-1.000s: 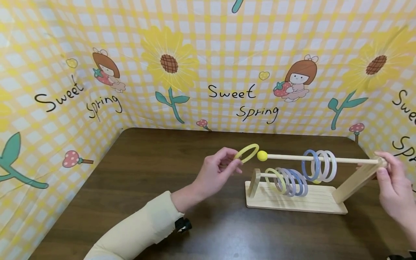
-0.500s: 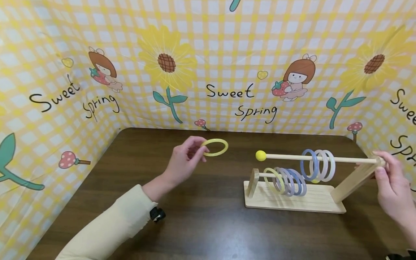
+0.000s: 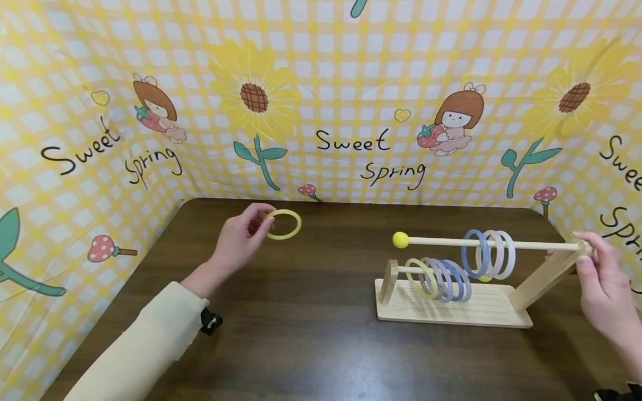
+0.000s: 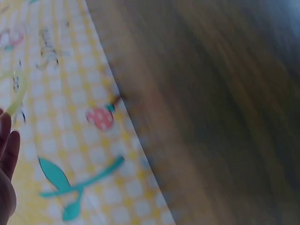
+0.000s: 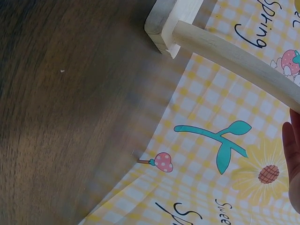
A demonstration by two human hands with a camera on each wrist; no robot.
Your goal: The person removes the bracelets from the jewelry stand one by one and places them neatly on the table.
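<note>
The left hand (image 3: 238, 234) pinches one yellow ring (image 3: 299, 224) between thumb and fingers, above the dark table (image 3: 311, 345), well apart from the wooden stand (image 3: 451, 317). The right hand (image 3: 606, 287) has thumb and fingers bent around the top of the stand's slanted post (image 3: 548, 278). On the upper rod (image 3: 436, 241), with a yellow ball (image 3: 400, 240) at its end, hang several rings (image 3: 465, 254); more rings (image 3: 450, 284) hang on the lower rod (image 3: 402, 269). Patterned cloth (image 3: 341, 72) is behind
</note>
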